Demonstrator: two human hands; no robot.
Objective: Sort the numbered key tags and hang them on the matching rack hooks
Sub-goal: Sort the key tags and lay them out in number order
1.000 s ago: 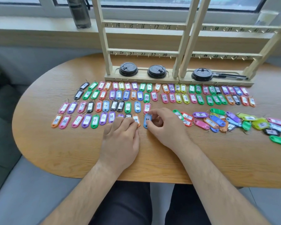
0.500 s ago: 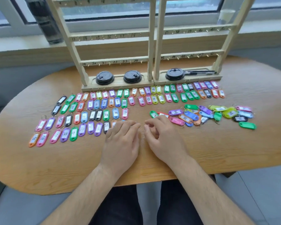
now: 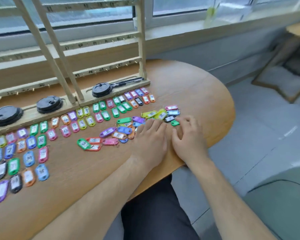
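Note:
Many coloured numbered key tags lie on the wooden table (image 3: 197,94). Sorted rows of tags (image 3: 73,125) run along the base of the wooden hook rack (image 3: 140,49), whose hooks look bare. A loose pile of tags (image 3: 125,131) lies at the right end. My left hand (image 3: 151,139) rests flat on the table, its fingertips on the pile's right edge. My right hand (image 3: 187,137) is beside it with loosely curled fingers, the index tip at a small green tag (image 3: 175,123). I see nothing gripped in either hand; the picture is motion-blurred.
Three stacks of black lids (image 3: 100,88) and some dark pens (image 3: 126,82) sit in the rack's base. The table's rounded right edge is just beyond my right hand. A window sill runs behind the rack; a grey seat and the floor lie to the right.
My view has swung right and both hands have moved from the sorted rows over to the unsorted pile. The blue tag my right hand touched now lies at the end of the bottom row.

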